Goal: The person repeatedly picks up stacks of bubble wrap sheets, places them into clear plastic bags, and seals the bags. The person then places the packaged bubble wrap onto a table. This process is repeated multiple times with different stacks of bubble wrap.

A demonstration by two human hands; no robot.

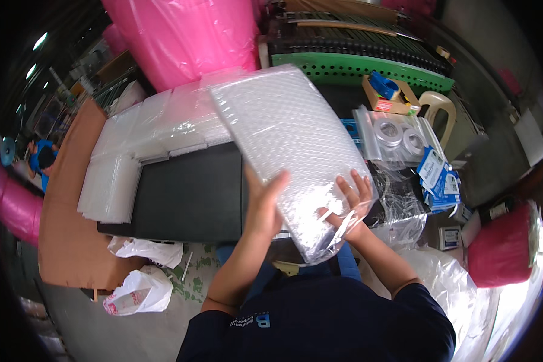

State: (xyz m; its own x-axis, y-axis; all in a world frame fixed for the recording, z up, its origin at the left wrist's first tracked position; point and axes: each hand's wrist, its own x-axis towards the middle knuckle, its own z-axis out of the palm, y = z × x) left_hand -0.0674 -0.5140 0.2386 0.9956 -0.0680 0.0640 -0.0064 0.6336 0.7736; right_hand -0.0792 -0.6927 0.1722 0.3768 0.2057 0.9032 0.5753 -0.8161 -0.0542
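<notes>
A clear plastic bag of bubble wrap sheets [289, 127] is tilted up in front of me, its far end over the table. My left hand [264, 202] grips its left edge, thumb on top and the other fingers hidden beneath. Over the near right corner my right hand [350, 205] lies against the shiny plastic, fingers spread apart. Several stacks of clear bubble wrap pouches [111, 187] stand along the left and far sides of the black tabletop [190, 193].
A large pink plastic roll [187, 42] rises behind the table, beside a green perforated machine panel [356, 69]. On the right are tape rolls [389, 133], a cardboard box [392, 99] and blue-and-white packets [437, 178]. White plastic bags [142, 291] lie on the floor at left.
</notes>
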